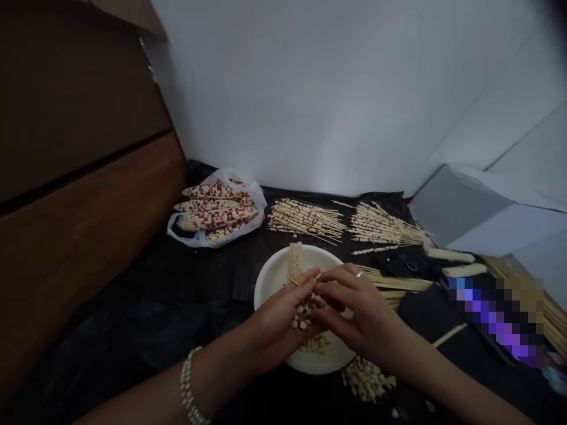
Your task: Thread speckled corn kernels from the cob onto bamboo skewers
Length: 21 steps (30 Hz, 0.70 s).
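My left hand [272, 327] is cupped, palm up, over a white bowl [262, 289], with loose corn kernels [302, 317] in its palm. A thin stick tip [291, 280] shows beyond its thumb. My right hand [363, 310], with a ring on one finger, reaches into the left palm, its fingertips bent together beside the kernels. What those fingertips hold is hidden. Inside the bowl are a pale stripped corn cob [295, 258] and more kernels [318, 344]. A heap of kernels [367, 381] lies on the black sheet below my right wrist.
A plastic bag [257, 195] with several red-and-white corn cobs [217, 219] lies back left. Two bundles of kernel-threaded skewers [303, 218] [376, 224] lie behind the bowl. Bare sticks [398, 282] and stripped cobs [463, 270] are at right. A wooden panel [97, 230] borders the left.
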### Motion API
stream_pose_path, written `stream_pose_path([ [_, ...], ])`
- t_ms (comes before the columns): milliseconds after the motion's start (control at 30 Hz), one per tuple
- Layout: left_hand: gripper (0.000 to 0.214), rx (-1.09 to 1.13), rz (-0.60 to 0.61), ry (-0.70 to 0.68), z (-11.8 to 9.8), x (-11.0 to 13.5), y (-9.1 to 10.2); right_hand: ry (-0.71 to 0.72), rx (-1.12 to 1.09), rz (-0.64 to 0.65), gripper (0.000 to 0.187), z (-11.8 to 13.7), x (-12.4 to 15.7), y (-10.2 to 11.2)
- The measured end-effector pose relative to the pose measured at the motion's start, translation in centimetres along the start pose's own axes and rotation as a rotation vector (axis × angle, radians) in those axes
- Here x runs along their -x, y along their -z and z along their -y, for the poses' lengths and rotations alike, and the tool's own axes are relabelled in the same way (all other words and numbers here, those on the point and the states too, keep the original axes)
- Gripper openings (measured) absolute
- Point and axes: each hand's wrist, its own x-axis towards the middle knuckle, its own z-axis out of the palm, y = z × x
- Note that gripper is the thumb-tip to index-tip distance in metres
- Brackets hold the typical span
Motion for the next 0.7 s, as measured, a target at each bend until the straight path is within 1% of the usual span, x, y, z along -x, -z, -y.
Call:
stream_pose_path([
  [100,0.022,0.055,-0.015,-0.018,0.3,-0.4,-0.4,-0.014,-0.088,0.017,0.010,-0.5,-0.4,-0.8],
  [167,0.021,0.121,0.030,-0.029,0.2,-0.7,-0.7,-0.031,-0.122,-0.015,0.013,-1.2,-0.5,-0.9],
  [300,0.038,0.212,0.155,-0.019,-0.3,-1.1,-0.9,-0.101,-0.094,-0.144,0.016,-2.6,-0.6,-0.4],
  [400,0.048,0.242,0.177,-0.023,-0.6,-1.4,-0.8,-0.152,-0.071,-0.245,0.015,-3.3,-0.8,0.1],
  [467,0.049,0.269,0.163,-0.044,-0.6,-1.7,-0.6,-0.153,-0.065,-0.265,0.013,-3.3,-0.9,0.1],
  [533,0.047,0.298,0.144,-0.059,-0.4,-1.9,-0.3,-0.121,-0.071,-0.232,0.011,-2.8,-1.0,-0.1],
  [600,0.043,0.327,0.143,-0.062,-0.2,-2.1,-0.2,-0.063,-0.086,-0.158,0.009,-2.2,-1.1,-0.5],
  [700,0.041,0.315,0.143,-0.064,-0.1,-2.1,-0.2,0.003,-0.086,-0.067,0.017,-1.6,-1.2,-1.6],
])
